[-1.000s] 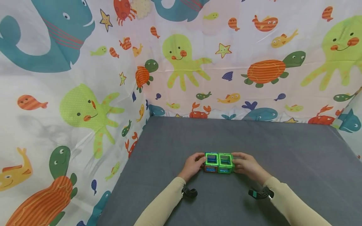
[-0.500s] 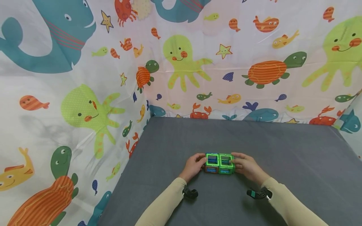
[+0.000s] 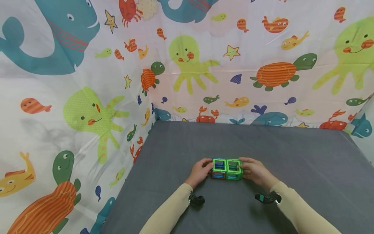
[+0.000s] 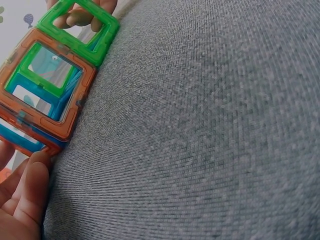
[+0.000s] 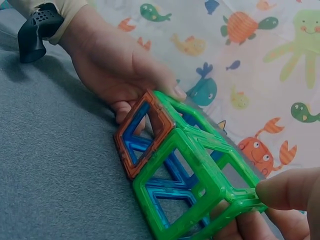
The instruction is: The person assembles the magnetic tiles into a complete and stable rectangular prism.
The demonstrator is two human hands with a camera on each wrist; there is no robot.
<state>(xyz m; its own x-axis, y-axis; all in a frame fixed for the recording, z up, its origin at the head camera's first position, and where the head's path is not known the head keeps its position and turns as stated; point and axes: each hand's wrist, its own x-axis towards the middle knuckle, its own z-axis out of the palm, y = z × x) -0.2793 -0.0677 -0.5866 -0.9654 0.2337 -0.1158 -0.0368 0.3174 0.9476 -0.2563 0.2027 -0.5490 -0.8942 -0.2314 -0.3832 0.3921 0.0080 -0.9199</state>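
Observation:
A box of magnetic tiles [image 3: 226, 165], two cubes side by side, rests on the grey cloth. Green frames [image 5: 202, 162] make up its top and right front, an orange frame [image 4: 80, 102] its left front, and blue frames show through the openings. At the left end my left hand [image 3: 199, 172] grips it, thumb near the top edge and fingers lower down by the cloth. My right hand [image 3: 257, 172] holds the right end; in the right wrist view its thumb [image 5: 285, 190] presses the green top edge while its fingers sit against the end face, partly hidden.
Grey cloth [image 3: 187, 139] covers the table all round the box. White curtains with sea animals [image 3: 204, 94] hang behind and along the left side. Each wrist wears a black strap with a small camera mount [image 3: 196, 199].
Both hands keep their hold on the tile box, which stays in place. Only a slight shift of the whole view and of the right wrist shows.

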